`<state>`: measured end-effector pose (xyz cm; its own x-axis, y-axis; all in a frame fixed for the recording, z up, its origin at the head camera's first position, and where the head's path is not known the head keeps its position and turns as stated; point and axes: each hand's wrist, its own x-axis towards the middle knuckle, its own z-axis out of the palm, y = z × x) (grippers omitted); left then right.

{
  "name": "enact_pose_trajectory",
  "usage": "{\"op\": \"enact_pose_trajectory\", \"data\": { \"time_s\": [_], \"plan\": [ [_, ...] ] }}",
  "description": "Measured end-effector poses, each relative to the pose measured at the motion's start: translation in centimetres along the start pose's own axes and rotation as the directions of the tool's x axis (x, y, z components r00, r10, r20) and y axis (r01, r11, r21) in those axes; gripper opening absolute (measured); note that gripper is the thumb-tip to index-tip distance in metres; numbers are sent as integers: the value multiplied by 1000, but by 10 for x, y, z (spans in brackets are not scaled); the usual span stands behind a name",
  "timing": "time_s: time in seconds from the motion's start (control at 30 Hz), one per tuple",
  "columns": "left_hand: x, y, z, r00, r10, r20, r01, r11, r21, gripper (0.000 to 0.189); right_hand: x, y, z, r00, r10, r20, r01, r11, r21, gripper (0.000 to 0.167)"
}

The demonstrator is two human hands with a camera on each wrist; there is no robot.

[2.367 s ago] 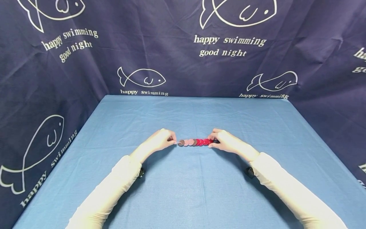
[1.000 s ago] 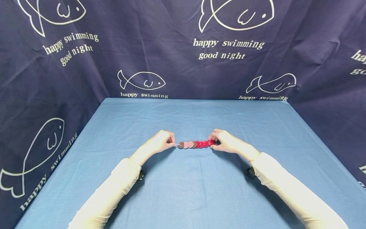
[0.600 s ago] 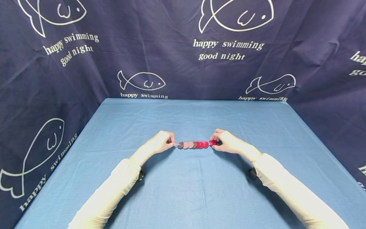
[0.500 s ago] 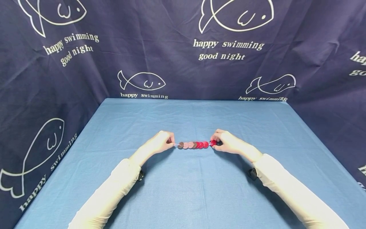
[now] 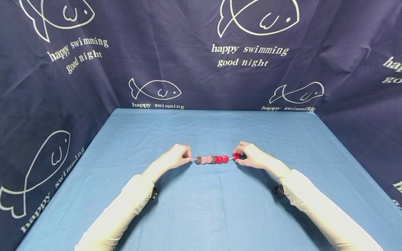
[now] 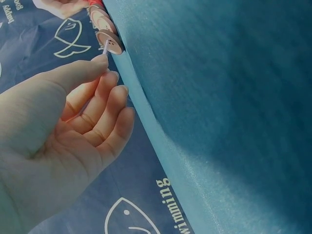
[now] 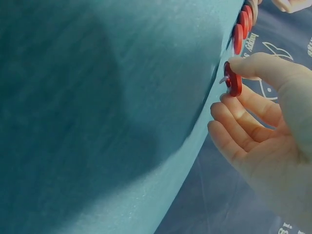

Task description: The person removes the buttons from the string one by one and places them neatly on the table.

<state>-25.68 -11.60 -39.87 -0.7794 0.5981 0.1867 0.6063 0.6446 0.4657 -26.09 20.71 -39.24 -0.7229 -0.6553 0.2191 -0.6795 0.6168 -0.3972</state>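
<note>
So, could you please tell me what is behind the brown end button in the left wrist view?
Pink buttons show partly behind the brown button. Its own back face, and the parts of the pink ones it covers, cannot be seen.

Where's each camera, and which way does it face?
Head: on the head, looking forward and down at the blue table; left hand, right hand, sleeves show.
Left wrist: on that wrist, facing the left hand pinching a string.
Right wrist: on that wrist, facing the right hand pinching a red button.
Both wrist views share buttons and both hands.
</note>
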Motion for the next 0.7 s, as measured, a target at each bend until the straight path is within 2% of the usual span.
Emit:
{"op": "enact_pose_trajectory", "data": {
  "time_s": [0.17, 0.7],
  "plan": [
    [0, 0, -1, 1000, 12, -4, -11, 1000, 8, 12, -2, 2, 0, 1000, -22, -18, 22, 1000, -10, 21],
    [0, -1, 0, 1000, -7, 5, 7, 1000, -6, 12, -7, 5, -2, 998, -45, -39, 45, 999, 1, 20]
  ]
}}
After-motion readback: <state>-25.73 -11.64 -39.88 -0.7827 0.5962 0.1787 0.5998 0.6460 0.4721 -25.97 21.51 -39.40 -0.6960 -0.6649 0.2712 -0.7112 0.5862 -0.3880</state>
